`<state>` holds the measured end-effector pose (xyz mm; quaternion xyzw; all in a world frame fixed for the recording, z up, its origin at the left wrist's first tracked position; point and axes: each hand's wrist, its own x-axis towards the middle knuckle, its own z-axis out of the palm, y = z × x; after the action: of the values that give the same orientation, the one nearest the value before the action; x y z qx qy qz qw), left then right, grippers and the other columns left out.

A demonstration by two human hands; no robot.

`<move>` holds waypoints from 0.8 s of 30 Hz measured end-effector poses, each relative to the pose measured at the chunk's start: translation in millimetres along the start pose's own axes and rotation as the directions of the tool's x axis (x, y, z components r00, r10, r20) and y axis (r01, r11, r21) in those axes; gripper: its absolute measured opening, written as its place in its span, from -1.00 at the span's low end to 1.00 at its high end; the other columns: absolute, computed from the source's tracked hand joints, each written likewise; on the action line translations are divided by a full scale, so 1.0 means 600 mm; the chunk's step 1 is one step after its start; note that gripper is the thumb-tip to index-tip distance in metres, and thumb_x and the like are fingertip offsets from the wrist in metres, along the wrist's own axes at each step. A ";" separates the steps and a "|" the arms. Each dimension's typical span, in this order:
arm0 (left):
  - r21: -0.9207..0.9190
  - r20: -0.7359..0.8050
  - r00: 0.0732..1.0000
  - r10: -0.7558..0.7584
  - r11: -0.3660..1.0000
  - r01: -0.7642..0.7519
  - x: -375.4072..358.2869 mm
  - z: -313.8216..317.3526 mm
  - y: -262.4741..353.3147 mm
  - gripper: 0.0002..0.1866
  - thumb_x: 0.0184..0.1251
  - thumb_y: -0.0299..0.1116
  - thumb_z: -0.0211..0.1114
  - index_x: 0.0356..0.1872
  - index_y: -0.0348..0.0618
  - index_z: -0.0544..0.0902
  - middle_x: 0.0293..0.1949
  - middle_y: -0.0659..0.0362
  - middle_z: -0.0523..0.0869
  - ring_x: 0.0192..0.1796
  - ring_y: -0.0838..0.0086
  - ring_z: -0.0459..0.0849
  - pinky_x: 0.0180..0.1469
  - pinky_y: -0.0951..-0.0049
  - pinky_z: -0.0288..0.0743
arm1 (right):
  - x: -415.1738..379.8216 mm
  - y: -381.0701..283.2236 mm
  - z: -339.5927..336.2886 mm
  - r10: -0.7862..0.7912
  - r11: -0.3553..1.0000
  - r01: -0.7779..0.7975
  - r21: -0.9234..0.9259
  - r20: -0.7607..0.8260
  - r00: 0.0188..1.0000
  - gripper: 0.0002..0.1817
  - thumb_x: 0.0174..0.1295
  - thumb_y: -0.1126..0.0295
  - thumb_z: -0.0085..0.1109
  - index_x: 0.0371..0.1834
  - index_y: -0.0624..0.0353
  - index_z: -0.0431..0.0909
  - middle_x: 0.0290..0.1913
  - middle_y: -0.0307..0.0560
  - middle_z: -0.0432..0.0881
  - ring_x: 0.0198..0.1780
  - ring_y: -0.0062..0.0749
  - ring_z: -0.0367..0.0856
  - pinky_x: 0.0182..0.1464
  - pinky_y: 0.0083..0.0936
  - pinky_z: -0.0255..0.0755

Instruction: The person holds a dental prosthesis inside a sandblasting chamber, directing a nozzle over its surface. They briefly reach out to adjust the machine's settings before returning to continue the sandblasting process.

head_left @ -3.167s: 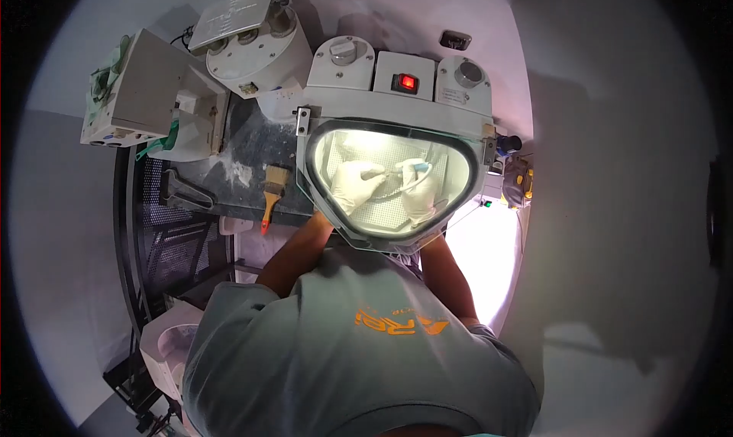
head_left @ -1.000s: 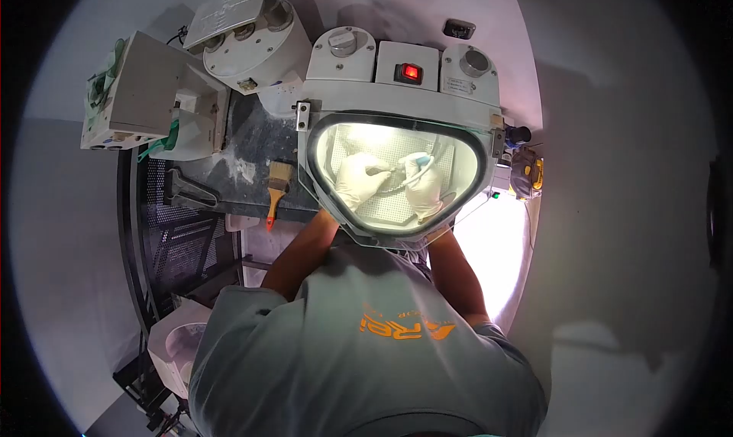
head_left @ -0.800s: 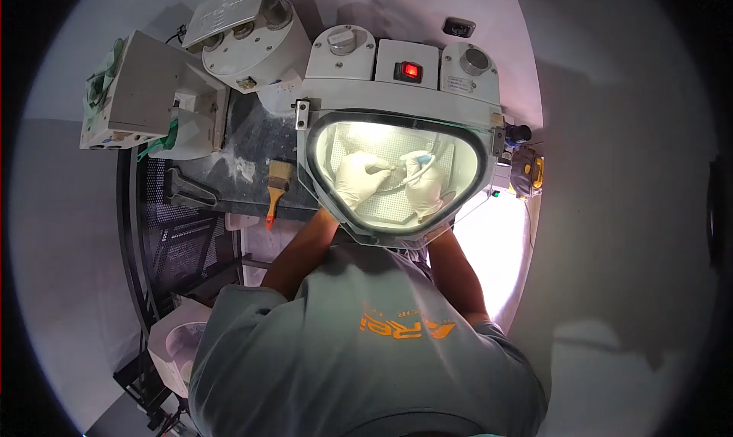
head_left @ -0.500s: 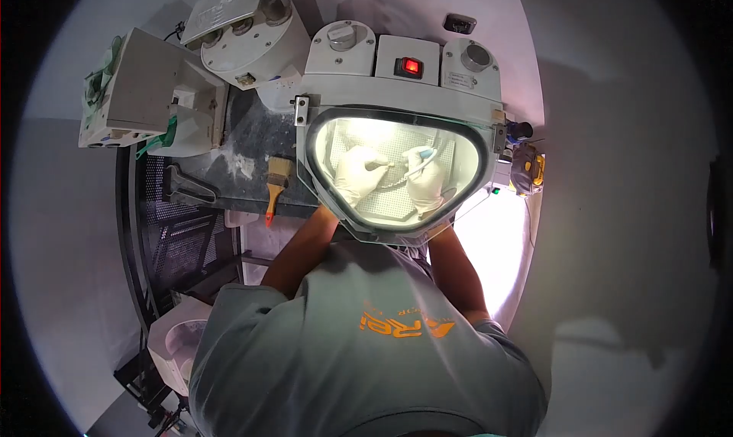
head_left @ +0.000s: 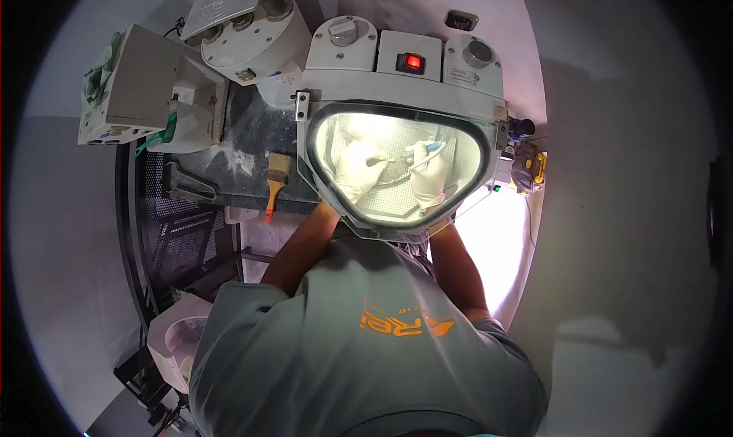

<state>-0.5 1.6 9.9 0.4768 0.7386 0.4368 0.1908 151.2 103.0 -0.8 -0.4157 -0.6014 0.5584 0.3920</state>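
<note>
Though gloved, right hand [head_left: 428, 173] curled

Whitish gloves [head_left: 357, 176] accompany a grey shirt [head_left: 359, 383] bearing orange lettering [head_left: 410, 327].

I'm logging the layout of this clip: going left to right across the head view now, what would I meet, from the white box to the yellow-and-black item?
White box → paintbrush → left gloved hand → right gloved hand → yellow-and-black item.

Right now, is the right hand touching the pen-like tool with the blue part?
Touching: the head view shows the gloved right hand gripping the pen-like tool.
</note>
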 end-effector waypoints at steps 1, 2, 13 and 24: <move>0.004 0.004 1.000 -0.002 1.000 0.002 0.000 0.000 0.001 -0.89 0.17 -0.40 0.60 -0.28 -0.11 0.90 -0.27 0.10 0.83 -0.09 0.11 0.76 0.06 0.13 0.63 | 0.000 0.000 0.001 0.009 1.000 -0.009 0.011 -0.005 1.000 -0.70 0.67 0.24 0.28 -0.21 0.23 0.74 -0.46 -0.26 0.70 -0.46 -0.59 0.61 -0.40 -0.47 0.44; 0.005 0.005 1.000 0.003 1.000 -0.003 0.001 0.000 0.001 -0.89 0.17 -0.40 0.61 -0.28 -0.11 0.90 -0.27 0.10 0.82 -0.09 0.11 0.76 0.06 0.13 0.63 | -0.001 0.000 0.002 0.010 1.000 -0.010 0.003 -0.005 1.000 -0.69 0.66 0.24 0.28 -0.22 0.23 0.73 -0.47 -0.27 0.69 -0.46 -0.59 0.61 -0.40 -0.47 0.43; -0.005 0.007 1.000 -0.003 1.000 0.003 0.000 0.005 -0.007 -0.87 0.17 -0.39 0.63 -0.29 -0.14 0.88 -0.25 0.10 0.84 -0.08 0.10 0.77 0.09 0.11 0.63 | 0.000 0.006 0.001 -0.063 0.997 0.065 -0.041 0.035 0.997 -0.72 0.62 0.29 0.32 -0.25 0.26 0.70 -0.50 -0.16 0.68 -0.48 -0.47 0.63 -0.39 -0.40 0.47; -0.022 -0.004 1.000 0.002 1.000 -0.002 -0.001 0.005 -0.004 -0.87 0.20 -0.36 0.62 -0.28 -0.13 0.87 -0.26 0.08 0.83 -0.09 0.07 0.76 0.06 0.12 0.61 | -0.007 -0.014 -0.004 -0.150 0.975 0.162 -0.152 0.090 0.985 -0.83 0.55 0.35 0.37 -0.18 0.21 0.72 -0.45 -0.10 0.73 -0.42 -0.40 0.76 -0.37 -0.39 0.55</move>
<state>0.6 2.1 5.9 0.4747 0.7335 0.4461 0.1942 154.1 99.8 7.5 -0.3750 -0.6895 0.4921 0.3765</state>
